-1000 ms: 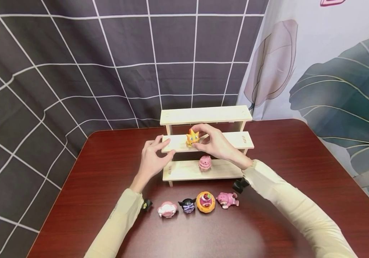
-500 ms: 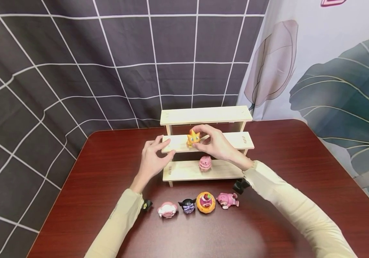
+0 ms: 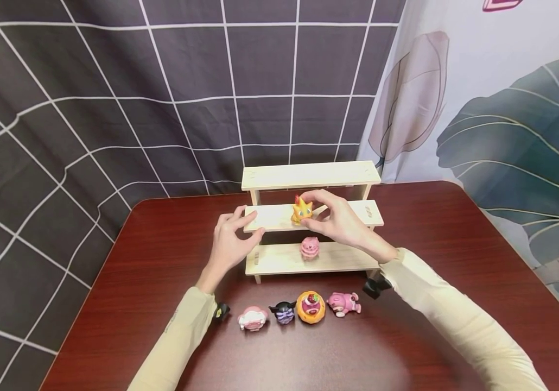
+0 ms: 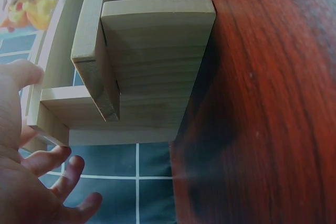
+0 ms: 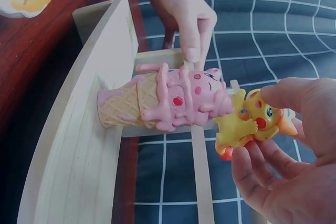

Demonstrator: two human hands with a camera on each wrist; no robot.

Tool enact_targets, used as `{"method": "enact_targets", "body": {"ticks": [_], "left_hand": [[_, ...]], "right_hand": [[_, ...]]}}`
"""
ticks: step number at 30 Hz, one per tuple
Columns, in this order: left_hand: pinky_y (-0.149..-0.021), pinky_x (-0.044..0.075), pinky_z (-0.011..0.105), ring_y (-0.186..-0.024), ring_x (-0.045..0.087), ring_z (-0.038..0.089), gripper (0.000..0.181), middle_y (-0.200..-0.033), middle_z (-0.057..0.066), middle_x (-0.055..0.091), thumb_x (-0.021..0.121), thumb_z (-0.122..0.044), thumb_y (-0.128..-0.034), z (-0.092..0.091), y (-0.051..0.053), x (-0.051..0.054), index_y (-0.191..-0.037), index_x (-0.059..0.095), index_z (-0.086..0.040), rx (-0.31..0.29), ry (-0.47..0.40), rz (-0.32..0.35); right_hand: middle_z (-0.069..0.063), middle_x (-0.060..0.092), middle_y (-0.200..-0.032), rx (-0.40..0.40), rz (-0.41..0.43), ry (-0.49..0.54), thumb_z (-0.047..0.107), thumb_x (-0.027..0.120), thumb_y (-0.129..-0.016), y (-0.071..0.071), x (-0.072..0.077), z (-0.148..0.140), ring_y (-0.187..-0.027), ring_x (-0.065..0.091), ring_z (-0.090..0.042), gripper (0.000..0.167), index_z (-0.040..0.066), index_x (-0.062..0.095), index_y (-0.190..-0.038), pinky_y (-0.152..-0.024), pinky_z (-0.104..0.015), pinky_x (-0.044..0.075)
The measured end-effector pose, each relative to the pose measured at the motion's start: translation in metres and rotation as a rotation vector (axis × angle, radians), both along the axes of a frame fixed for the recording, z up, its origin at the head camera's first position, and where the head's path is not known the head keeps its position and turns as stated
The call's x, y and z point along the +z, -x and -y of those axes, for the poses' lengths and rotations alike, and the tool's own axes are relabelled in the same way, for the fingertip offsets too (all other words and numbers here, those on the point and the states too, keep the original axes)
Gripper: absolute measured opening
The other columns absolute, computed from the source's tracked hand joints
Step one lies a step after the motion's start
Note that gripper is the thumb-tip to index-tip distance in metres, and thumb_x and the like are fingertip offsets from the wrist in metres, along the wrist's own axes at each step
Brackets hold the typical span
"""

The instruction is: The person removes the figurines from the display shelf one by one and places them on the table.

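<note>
A three-tier wooden display shelf (image 3: 274, 263) stands on the table. My left hand (image 3: 228, 241) pinches the left end of its middle tier between thumb and fingers; the other fingers spread loosely in the left wrist view. My right hand (image 3: 340, 220) holds a yellow spiky-headed figurine (image 3: 301, 213) at the middle tier, thumb and fingers around its head. In the right wrist view, that yellow figurine (image 5: 247, 121) shows a red cheek and a red tip. Whether its base touches the tier is hard to tell. A pink ice-cream-cone figurine (image 5: 178, 98) stands upright on the bottom tier.
In front of the shelf lie a pink-and-white figurine (image 3: 253, 319), a black-and-purple figurine (image 3: 284, 313), an orange round figurine (image 3: 311, 314) and a pink figurine (image 3: 343, 304). Behind the red-brown table (image 3: 162, 271) hangs a dark checked cloth (image 3: 186, 125).
My right hand has shifted slightly right along the middle tier with the yellow figurine, which has turned a little. My left hand keeps its place on the shelf.
</note>
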State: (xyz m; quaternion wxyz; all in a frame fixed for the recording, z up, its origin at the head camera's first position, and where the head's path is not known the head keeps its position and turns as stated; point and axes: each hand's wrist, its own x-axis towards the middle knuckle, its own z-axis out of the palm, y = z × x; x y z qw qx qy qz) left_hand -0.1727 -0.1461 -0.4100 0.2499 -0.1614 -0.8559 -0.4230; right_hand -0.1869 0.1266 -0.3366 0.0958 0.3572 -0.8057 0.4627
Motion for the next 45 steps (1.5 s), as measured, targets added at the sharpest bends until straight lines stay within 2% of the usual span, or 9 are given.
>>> {"method": "enact_targets", "body": {"ticks": [10,18,26,40,45], "left_hand": [[-0.084,0.043,0.05,-0.106,0.053,0.037,0.045,-0.135,0.021,0.059,0.085,-0.025,-0.0784,0.0,-0.001,-0.001,-0.119,0.075,-0.009,-0.007,-0.005,-0.001],[-0.083,0.043,0.05,-0.105,0.053,0.036,0.043,-0.135,0.021,0.059,0.084,-0.024,-0.0796,0.0,0.001,0.0,-0.119,0.075,-0.009,-0.007,-0.012,0.006],[-0.083,0.043,0.05,-0.107,0.052,0.036,0.043,-0.136,0.02,0.059,0.083,-0.024,-0.0801,0.001,0.0,0.001,-0.12,0.075,-0.009,-0.009,-0.012,0.026],[-0.085,0.043,0.051,-0.108,0.053,0.037,0.043,-0.135,0.019,0.059,0.084,-0.024,-0.0801,0.0,0.0,0.0,-0.12,0.075,-0.009,-0.009,-0.014,0.026],[-0.085,0.043,0.05,-0.108,0.052,0.037,0.043,-0.136,0.019,0.059,0.084,-0.024,-0.0801,0.001,0.0,0.0,-0.12,0.075,-0.009,-0.01,-0.015,0.026]], "right_hand": [[-0.01,0.065,-0.106,-0.007,0.01,-0.009,-0.007,0.081,-0.077,-0.016,0.007,-0.019,-0.093,0.062,-0.026,0.043,-0.002,0.064,-0.117,-0.068,-0.039,0.055],[-0.011,0.065,-0.105,-0.013,-0.06,-0.016,-0.01,0.082,-0.075,-0.027,0.008,-0.033,-0.089,0.063,-0.027,0.045,-0.004,0.064,-0.116,-0.066,-0.038,0.056],[-0.007,0.065,-0.104,0.0,-0.088,-0.015,-0.012,0.082,-0.073,-0.039,0.007,-0.047,-0.087,0.059,-0.018,0.046,-0.001,0.066,-0.114,-0.064,-0.032,0.056],[-0.002,0.065,-0.102,-0.023,-0.054,-0.011,-0.01,0.083,-0.073,-0.064,0.003,-0.067,-0.081,0.06,-0.017,0.047,0.005,0.067,-0.115,-0.066,-0.027,0.053],[-0.003,0.065,-0.104,-0.024,-0.041,0.005,-0.015,0.081,-0.07,-0.073,-0.001,-0.075,-0.083,0.059,-0.015,0.05,0.002,0.066,-0.115,-0.068,-0.026,0.053]]}}
